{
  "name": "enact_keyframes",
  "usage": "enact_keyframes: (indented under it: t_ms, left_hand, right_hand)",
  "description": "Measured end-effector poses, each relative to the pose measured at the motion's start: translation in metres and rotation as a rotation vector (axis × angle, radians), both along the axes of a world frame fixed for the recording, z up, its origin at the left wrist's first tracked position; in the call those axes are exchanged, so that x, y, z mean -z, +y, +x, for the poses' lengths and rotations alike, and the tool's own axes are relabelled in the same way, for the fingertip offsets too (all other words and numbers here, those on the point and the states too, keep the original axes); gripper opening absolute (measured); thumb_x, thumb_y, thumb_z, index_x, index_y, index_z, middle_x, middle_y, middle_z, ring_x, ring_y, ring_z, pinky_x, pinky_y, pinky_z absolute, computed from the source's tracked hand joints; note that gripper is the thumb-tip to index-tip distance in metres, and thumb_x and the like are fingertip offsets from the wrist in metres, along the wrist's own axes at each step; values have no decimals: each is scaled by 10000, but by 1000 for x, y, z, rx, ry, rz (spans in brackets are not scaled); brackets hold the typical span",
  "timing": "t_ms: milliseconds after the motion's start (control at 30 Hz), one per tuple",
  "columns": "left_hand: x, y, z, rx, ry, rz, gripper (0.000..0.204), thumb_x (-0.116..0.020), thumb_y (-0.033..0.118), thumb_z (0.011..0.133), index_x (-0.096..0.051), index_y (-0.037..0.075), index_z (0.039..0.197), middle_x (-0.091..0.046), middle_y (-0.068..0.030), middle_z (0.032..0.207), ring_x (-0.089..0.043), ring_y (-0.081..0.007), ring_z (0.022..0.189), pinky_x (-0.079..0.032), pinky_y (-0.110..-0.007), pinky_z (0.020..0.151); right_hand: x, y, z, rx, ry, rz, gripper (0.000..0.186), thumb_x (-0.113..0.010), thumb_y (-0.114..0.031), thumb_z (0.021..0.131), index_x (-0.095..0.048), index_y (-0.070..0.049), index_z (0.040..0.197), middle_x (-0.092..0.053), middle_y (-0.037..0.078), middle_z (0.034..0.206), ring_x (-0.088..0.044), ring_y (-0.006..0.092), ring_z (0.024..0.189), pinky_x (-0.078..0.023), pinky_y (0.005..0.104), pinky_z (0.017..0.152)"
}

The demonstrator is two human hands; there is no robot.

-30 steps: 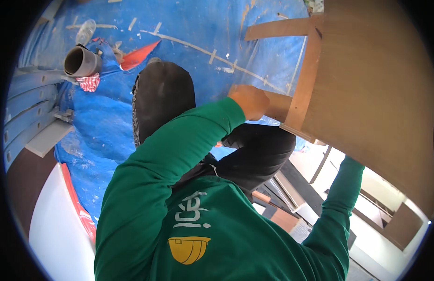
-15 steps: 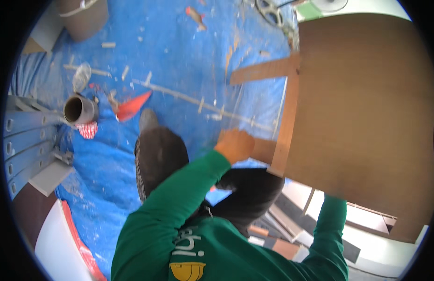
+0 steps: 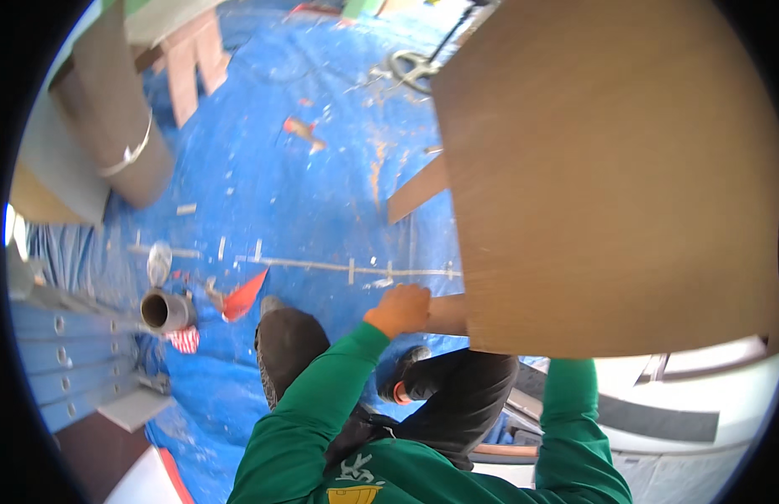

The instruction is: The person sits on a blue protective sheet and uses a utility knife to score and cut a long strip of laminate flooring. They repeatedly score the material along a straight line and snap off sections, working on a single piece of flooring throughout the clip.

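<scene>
A large brown wooden board (image 3: 612, 176) fills the right of the head view, tilted up from the floor. Two wooden strips stick out past its left edge, one higher up (image 3: 415, 189) and one lower (image 3: 447, 315). My left hand (image 3: 400, 309) is closed on the lower strip, beside the board's near corner. The green sleeve of my right arm (image 3: 572, 395) runs up behind the bottom edge of the board, which hides that hand. My legs in dark trousers (image 3: 293, 353) are bent below the board.
A blue tarp (image 3: 280, 185) with tape strips covers the floor. At left are a cardboard tube (image 3: 157, 311), red scrap (image 3: 245, 296), a ladder-like stack (image 3: 62, 353) and a tall brown object (image 3: 137, 172). A wheel (image 3: 410, 71) lies beyond; loose boards (image 3: 658, 412) are at lower right.
The board has turned so its face hides the upright strip along its left edge. My view has swung up toward more of the floor ahead, and my hands appear lower in it.
</scene>
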State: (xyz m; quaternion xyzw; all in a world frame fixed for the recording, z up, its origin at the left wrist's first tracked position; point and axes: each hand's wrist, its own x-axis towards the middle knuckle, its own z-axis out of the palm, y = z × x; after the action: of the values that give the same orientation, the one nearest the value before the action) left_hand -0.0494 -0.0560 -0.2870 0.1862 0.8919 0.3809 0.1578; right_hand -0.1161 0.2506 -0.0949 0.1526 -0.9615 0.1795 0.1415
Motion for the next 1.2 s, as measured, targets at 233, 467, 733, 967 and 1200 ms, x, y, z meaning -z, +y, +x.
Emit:
enact_keyframes:
  t_ms: [233, 467, 733, 967, 1200]
  left_hand:
    - [56, -18, -3, 50, 25, -181, 571, -753, 416, 970, -715, 32, 1391, -749, -274, 1362, -696, -464, 1310, -559, -568, 1112]
    - [95, -71, 23, 164, -48, -480, 774, -728, 546, 989, -641, 15, 1544, -687, -261, 1520, -655, -454, 1404, -508, -532, 1213]
    - [109, -95, 53, 207, -256, -575, 817, -695, 602, 999, -654, -13, 1535, -670, -277, 1538, -642, -451, 1419, -492, -524, 1221]
    - [141, -54, 83, 126, -317, -423, 793, -697, 582, 1019, -640, 6, 1561, -605, -277, 1619, -579, -436, 1497, -443, -496, 1272]
    - [164, -13, 101, 257, -378, -578, 748, -724, 570, 1012, -670, 41, 1539, -662, -248, 1565, -612, -441, 1457, -472, -511, 1234]
  right_hand:
    - [18, -59, -27, -50, 22, -15, 365, -545, -341, 1121, -720, -61, 1276, -798, 221, 1192, -779, 450, 1079, -628, 569, 922]
    - [-21, -108, -28, 16, -107, 6, 374, -480, -310, 1157, -712, -17, 1170, -803, 253, 1092, -791, 460, 1009, -629, 583, 898]
    - [-19, -114, -21, 133, -198, -103, 382, -482, -308, 1171, -696, 8, 1152, -799, 260, 1079, -794, 450, 1022, -628, 559, 900]
    - [-17, -95, -12, 107, -183, -159, 249, -597, -188, 1046, -619, 12, 1191, -792, 277, 1050, -794, 462, 1007, -622, 568, 886]
    - [-11, -78, -3, 152, -265, -245, 356, -645, -206, 996, -622, -11, 1293, -792, 291, 1056, -780, 486, 1009, -607, 589, 903]
